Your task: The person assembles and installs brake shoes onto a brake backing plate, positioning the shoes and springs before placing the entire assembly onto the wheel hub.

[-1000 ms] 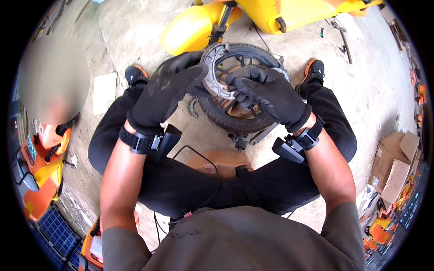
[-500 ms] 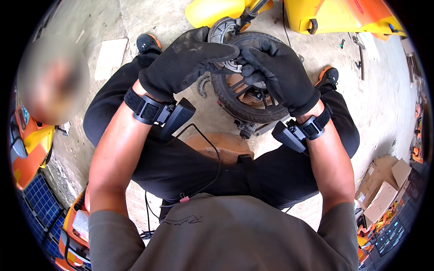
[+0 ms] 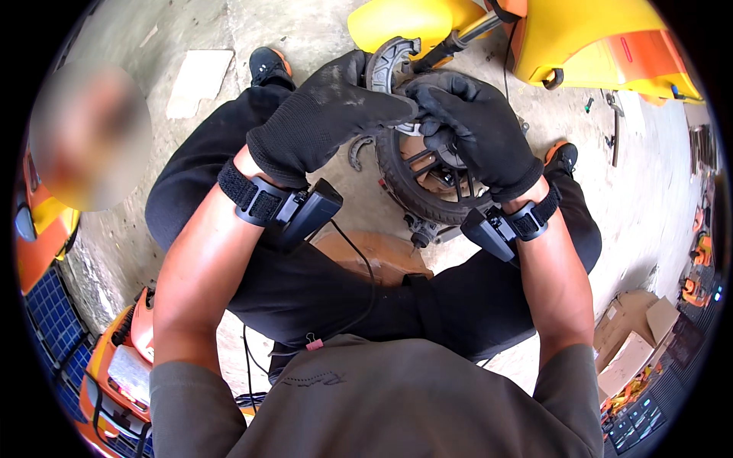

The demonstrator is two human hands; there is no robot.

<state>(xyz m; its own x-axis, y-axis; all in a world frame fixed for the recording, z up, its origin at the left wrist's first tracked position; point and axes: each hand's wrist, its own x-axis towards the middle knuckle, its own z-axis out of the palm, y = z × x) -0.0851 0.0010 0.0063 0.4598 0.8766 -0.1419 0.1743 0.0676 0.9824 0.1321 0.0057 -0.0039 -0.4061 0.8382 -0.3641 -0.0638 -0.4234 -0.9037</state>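
Observation:
A small black wheel with a tyre (image 3: 405, 191) lies on the concrete floor between my legs. Above it I hold a curved grey metal brake shoe (image 3: 385, 65) with both gloved hands. My left hand (image 3: 324, 114) in a black glove grips its left side. My right hand (image 3: 473, 126), also gloved, pinches its lower right part over the wheel's hub. A second curved shoe piece (image 3: 359, 151) lies on the floor just left of the tyre. Black bands with small devices sit on both wrists.
A yellow vehicle body (image 3: 580, 38) and yellow fender (image 3: 397, 23) stand just beyond the wheel. A metal tool (image 3: 615, 126) lies on the floor at right. Cardboard boxes (image 3: 634, 343) sit at lower right, orange parts (image 3: 114, 366) and a blue crate (image 3: 50, 320) at lower left.
My view has shifted so hands and wheel appear higher. Both hands stay on the brake shoe, which has turned more upright over the wheel.

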